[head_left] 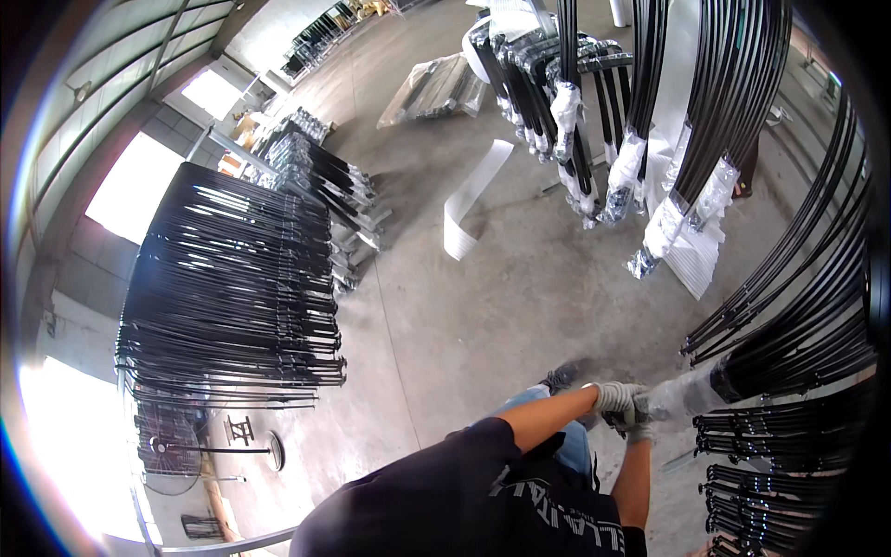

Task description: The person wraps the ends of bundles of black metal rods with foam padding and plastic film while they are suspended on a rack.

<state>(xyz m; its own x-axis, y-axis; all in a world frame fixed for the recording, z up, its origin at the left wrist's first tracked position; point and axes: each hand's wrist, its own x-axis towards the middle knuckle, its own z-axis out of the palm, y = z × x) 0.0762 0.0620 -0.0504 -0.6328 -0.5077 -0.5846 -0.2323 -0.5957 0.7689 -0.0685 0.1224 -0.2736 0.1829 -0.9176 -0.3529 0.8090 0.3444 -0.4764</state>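
Note:
Both of my hands wear grey work gloves and meet at the lower right, at the near end of a bundle of black metal tubes [789, 362]. Clear plastic wrap [689, 395] sleeves that end. My left hand [613, 397] is closed at the tip of the wrap. Just below it, my right hand [637, 429] is also closed against the same tip. The fingers partly cover one another, and the wrap's very end is hidden in them.
More black tubes [775, 436] lie stacked below the bundle. Wrapped tube bundles [682, 176] hang at the upper right. A large rack of black tubes [232, 288] stands left. A white foam strip [469, 204] and a wrapped pallet stack [434, 91] lie on the concrete floor. A fan [167, 447] stands lower left.

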